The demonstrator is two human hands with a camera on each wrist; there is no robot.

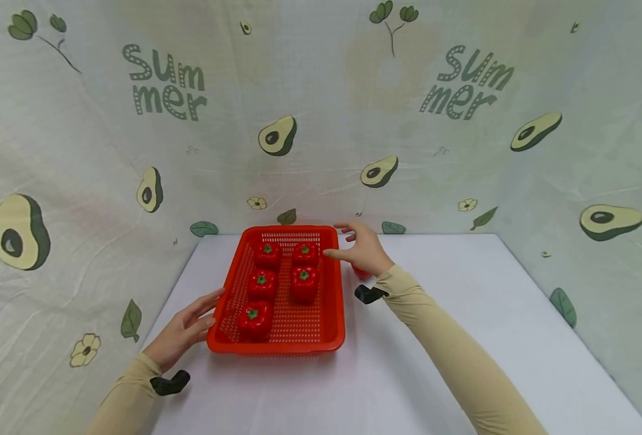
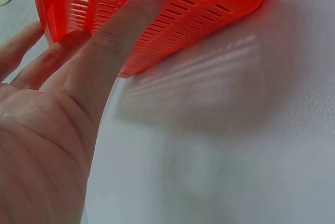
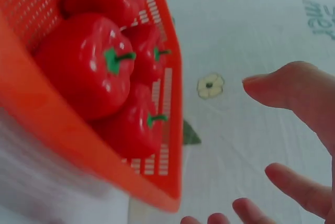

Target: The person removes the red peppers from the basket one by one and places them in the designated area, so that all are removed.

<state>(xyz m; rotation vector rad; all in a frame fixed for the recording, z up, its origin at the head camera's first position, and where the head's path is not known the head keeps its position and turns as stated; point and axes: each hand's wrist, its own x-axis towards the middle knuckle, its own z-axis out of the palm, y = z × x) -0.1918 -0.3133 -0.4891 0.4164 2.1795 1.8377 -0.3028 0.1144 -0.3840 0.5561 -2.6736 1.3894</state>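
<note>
A red plastic basket stands on the table with several red bell peppers in it, among them a front-left one and a right one, green stems up. My left hand lies against the basket's left side; in the left wrist view its thumb is straight along the slotted wall. Over the right rim hovers my right hand, thumb and fingers spread apart with nothing between them. Under its wrist, on the table, another red object shows, mostly hidden by that hand.
A white table extends to the right and in front of the basket. Pale cloth printed with avocados and leaves hangs behind it and at both sides. Each wrist carries a small black device.
</note>
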